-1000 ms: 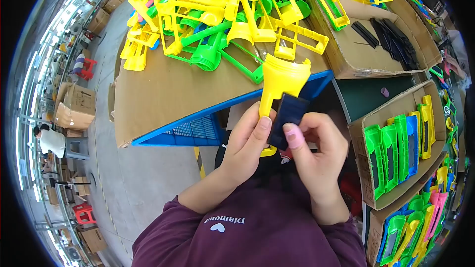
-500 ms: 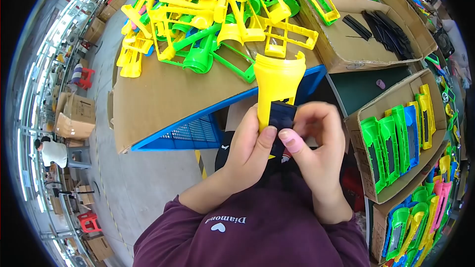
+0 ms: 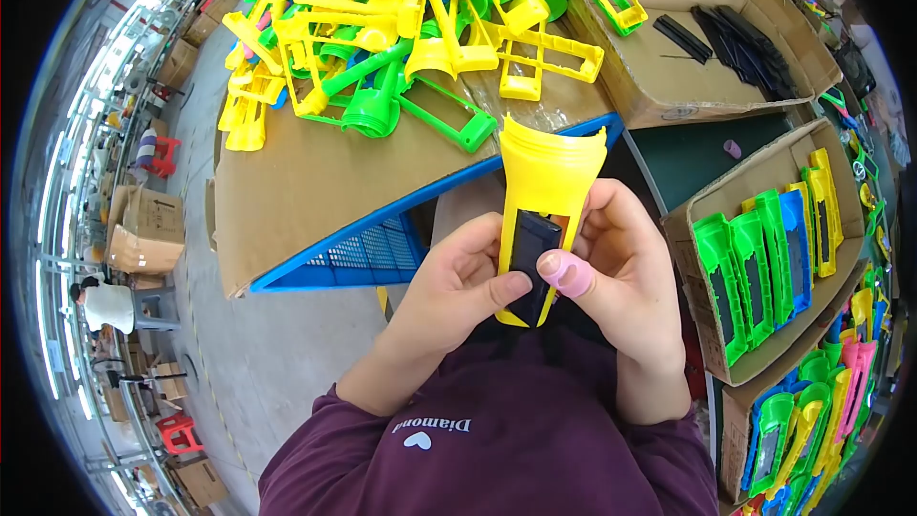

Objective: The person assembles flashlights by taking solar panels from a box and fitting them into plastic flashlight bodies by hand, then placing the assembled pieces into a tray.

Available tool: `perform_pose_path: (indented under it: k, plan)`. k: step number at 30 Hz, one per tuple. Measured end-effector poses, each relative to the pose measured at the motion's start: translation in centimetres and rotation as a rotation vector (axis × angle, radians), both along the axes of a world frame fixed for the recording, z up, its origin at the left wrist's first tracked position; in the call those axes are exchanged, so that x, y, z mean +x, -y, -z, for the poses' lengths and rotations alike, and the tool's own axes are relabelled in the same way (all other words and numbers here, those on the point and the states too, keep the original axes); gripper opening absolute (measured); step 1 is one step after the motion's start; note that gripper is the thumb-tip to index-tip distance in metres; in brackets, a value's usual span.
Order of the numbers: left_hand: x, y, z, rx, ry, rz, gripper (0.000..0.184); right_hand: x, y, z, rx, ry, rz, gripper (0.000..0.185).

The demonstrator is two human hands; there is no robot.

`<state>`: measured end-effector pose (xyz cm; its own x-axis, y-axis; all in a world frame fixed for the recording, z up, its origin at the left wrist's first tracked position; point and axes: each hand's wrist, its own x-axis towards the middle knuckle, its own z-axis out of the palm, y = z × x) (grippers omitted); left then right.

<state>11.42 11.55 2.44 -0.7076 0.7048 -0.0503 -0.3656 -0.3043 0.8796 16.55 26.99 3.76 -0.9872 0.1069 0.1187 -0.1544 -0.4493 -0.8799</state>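
A yellow plastic part (image 3: 549, 172) with a round, threaded-looking top stands upright between both hands. Inside its long frame sits a black strip (image 3: 535, 244). My left hand (image 3: 463, 272) grips the frame's left edge, its thumb against the strip's lower left. On the other side my right hand (image 3: 621, 277) holds the frame's right edge, and its thumb, wearing a pink cover (image 3: 565, 272), presses on the strip. Both hands are closed around the part; some fingers are hidden behind it.
Yellow and green parts (image 3: 373, 100) lie heaped on cardboard (image 3: 287, 191) ahead. At right, one carton (image 3: 659, 115) holds black strips (image 3: 750, 53); another (image 3: 702, 325) holds green, blue and yellow parts with dark inserts. A seated person (image 3: 107, 306) is far left.
The black strip has gone from lying tilted over the yellow part to lying within its frame. My right hand has closed onto the frame's right edge, and the part is now more upright.
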Motion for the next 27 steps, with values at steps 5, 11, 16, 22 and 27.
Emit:
perform_pose_path:
  k: [5,11,16,22,27]
  plan:
    - [0.0,-0.2,0.4,-0.016,-0.024,-0.047,0.035,-0.1,-0.2,0.3,0.149,0.011,0.090,0.024]
    - [0.1,-1.1,0.7,-0.087,-0.142,-0.171,0.028,-1.0,0.3,1.0,0.340,-0.035,0.268,0.018]
    - [0.2,-1.4,0.8,-0.234,-0.299,-0.227,0.024,-1.7,0.5,1.1,0.289,0.012,0.304,0.017]
    - [-0.1,-1.0,1.1,-0.180,-0.207,-0.123,0.034,-1.9,-0.3,1.1,0.038,0.055,0.108,0.021]
    - [-0.1,-0.8,0.9,0.062,0.062,-0.016,0.037,-1.1,-0.6,-0.3,-0.010,0.079,0.021,0.026]
